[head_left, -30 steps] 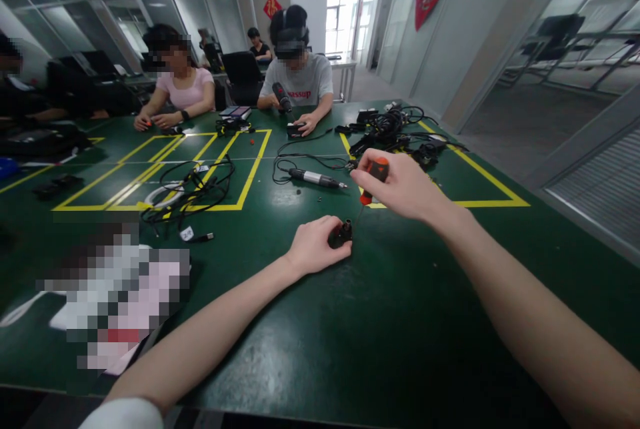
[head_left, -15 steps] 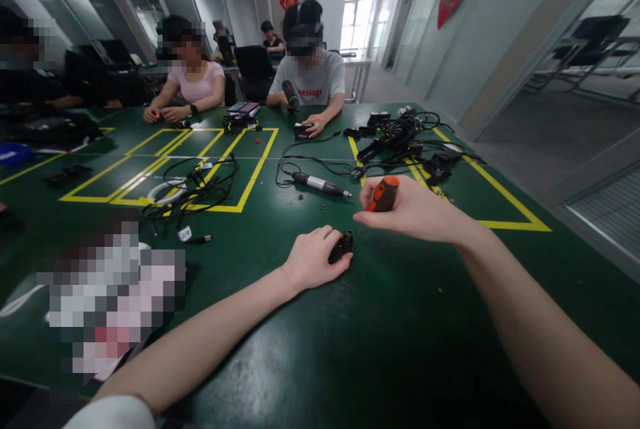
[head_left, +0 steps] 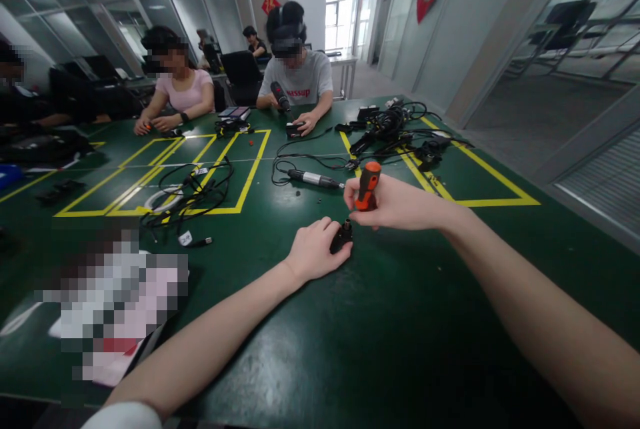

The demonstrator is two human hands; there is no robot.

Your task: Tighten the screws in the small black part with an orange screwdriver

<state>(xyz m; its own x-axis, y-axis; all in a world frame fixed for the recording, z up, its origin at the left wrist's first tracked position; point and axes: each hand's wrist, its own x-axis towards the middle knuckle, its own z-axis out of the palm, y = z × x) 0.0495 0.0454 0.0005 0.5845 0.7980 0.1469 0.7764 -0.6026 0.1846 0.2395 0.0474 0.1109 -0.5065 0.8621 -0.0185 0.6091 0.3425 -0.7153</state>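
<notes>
My left hand (head_left: 314, 250) rests on the green table (head_left: 400, 322) with its fingers closed round a small black part (head_left: 343, 237) that stands on the surface. My right hand (head_left: 395, 204) grips an orange and black screwdriver (head_left: 368, 185) nearly upright, just above and to the right of that part. The screwdriver's tip is hidden between the handle and the part.
A silver and black power tool (head_left: 315, 179) with its cable lies just beyond my hands. A heap of black cables and tools (head_left: 395, 129) sits at the far right, coiled cables (head_left: 190, 192) at the left. Two people (head_left: 295, 75) work across the table. A blurred item (head_left: 115, 309) lies near left.
My right hand has swung the screwdriver from a slant to nearly upright and brought it closer over the black part. My left hand has stayed on the part.
</notes>
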